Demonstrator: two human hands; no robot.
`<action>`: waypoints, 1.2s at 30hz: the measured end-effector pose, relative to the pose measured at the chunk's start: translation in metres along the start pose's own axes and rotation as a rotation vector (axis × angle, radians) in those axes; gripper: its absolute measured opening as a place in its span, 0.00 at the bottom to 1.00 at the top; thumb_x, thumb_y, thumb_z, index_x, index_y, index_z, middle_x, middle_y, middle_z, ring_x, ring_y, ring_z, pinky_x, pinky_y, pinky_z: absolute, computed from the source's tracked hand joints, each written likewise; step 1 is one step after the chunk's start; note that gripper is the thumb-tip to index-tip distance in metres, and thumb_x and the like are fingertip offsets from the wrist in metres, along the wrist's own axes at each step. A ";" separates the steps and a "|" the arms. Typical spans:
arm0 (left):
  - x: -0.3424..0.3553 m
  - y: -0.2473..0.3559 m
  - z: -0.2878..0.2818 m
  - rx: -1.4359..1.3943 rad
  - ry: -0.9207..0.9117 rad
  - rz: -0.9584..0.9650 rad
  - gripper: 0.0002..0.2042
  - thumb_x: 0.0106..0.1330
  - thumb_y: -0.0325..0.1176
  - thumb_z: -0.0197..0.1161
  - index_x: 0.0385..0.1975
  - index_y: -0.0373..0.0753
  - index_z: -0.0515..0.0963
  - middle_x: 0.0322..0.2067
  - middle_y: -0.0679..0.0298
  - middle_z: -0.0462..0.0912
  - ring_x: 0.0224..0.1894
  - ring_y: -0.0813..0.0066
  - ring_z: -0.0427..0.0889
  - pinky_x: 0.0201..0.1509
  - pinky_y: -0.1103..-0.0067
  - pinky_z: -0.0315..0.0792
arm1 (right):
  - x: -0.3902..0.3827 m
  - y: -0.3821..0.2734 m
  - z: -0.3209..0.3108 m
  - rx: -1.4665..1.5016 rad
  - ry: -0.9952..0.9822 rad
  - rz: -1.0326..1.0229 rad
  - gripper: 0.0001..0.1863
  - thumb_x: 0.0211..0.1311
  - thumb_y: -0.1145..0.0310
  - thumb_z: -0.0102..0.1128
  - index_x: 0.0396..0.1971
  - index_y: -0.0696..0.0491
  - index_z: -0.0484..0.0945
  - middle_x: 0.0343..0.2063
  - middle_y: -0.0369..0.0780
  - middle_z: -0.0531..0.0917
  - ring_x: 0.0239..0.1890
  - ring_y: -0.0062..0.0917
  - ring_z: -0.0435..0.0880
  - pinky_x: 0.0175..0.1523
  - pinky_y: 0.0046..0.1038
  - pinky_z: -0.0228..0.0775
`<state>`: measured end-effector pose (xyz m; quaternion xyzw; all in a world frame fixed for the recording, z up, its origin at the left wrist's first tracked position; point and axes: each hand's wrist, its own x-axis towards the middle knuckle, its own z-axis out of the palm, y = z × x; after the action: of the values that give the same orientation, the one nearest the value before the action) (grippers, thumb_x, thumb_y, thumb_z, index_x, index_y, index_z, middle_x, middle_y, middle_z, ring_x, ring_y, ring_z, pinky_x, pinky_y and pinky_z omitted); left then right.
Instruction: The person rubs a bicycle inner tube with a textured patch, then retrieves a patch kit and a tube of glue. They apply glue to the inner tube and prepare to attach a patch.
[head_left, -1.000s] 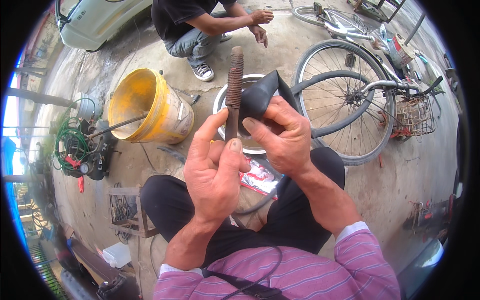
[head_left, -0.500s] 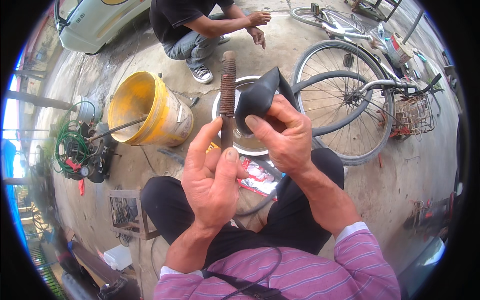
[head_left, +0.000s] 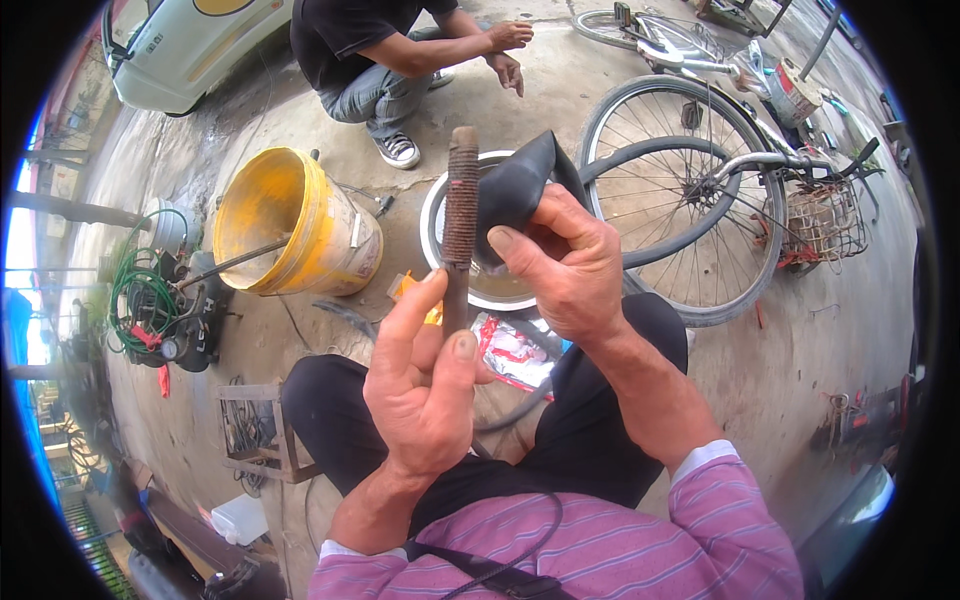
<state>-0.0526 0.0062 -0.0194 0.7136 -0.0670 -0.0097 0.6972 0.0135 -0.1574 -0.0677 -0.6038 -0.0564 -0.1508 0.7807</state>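
My left hand (head_left: 425, 385) is closed on a brown ridged rod (head_left: 461, 205), pinching its smooth lower end between thumb and fingers. The rod stands upright, and its upper part is ringed with rusty-looking ridges. To its right, my right hand (head_left: 575, 265) pinches a folded piece of black rubber inner tube (head_left: 522, 185) between thumb and fingers. The rod is right beside the tube's left edge; I cannot tell whether they touch. More of the tube (head_left: 690, 150) loops over the bicycle wheel (head_left: 640, 200). Behind both hands lies a round pale basin (head_left: 432, 225), partly hidden.
A yellow bucket (head_left: 325, 235) with a stick in it stands at the left, by an air compressor (head_left: 190, 330) with a green hose. A person (head_left: 390, 70) squats ahead. The bicycle (head_left: 770, 165) lies at the right. A red and silver packet (head_left: 515, 350) lies between my knees.
My left hand and the rod have come down a little toward me. My right hand keeps its grip on the tube and has hardly moved.
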 end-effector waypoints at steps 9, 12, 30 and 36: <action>0.025 0.001 0.004 -0.028 0.050 -0.051 0.25 0.76 0.22 0.57 0.72 0.32 0.66 0.23 0.69 0.78 0.24 0.88 0.73 0.30 0.86 0.69 | -0.001 -0.001 0.003 -0.042 -0.057 0.001 0.11 0.63 0.76 0.71 0.45 0.60 0.86 0.38 0.36 0.83 0.40 0.17 0.80 0.45 0.21 0.74; 0.012 -0.014 -0.003 -0.033 0.066 0.061 0.25 0.72 0.19 0.60 0.70 0.30 0.68 0.21 0.72 0.73 0.24 0.88 0.73 0.33 0.87 0.70 | 0.001 -0.001 -0.002 0.047 -0.052 0.083 0.13 0.64 0.76 0.71 0.48 0.61 0.85 0.39 0.36 0.82 0.41 0.16 0.80 0.46 0.21 0.74; -0.003 -0.030 -0.009 0.284 -0.033 0.151 0.25 0.65 0.18 0.68 0.64 0.32 0.77 0.35 0.66 0.83 0.26 0.89 0.70 0.31 0.86 0.69 | 0.005 -0.006 -0.008 -0.033 -0.134 0.088 0.11 0.70 0.78 0.65 0.49 0.61 0.85 0.43 0.36 0.83 0.44 0.16 0.81 0.48 0.21 0.74; 0.025 -0.013 -0.007 0.182 0.030 0.200 0.26 0.66 0.17 0.66 0.66 0.31 0.75 0.29 0.70 0.74 0.25 0.90 0.68 0.29 0.86 0.64 | 0.004 -0.006 -0.001 0.067 -0.139 0.082 0.10 0.70 0.77 0.65 0.48 0.62 0.85 0.42 0.35 0.83 0.44 0.15 0.81 0.48 0.21 0.74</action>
<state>-0.0258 0.0111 -0.0306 0.7636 -0.1282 0.0766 0.6281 0.0157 -0.1604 -0.0615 -0.5883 -0.0910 -0.0745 0.8001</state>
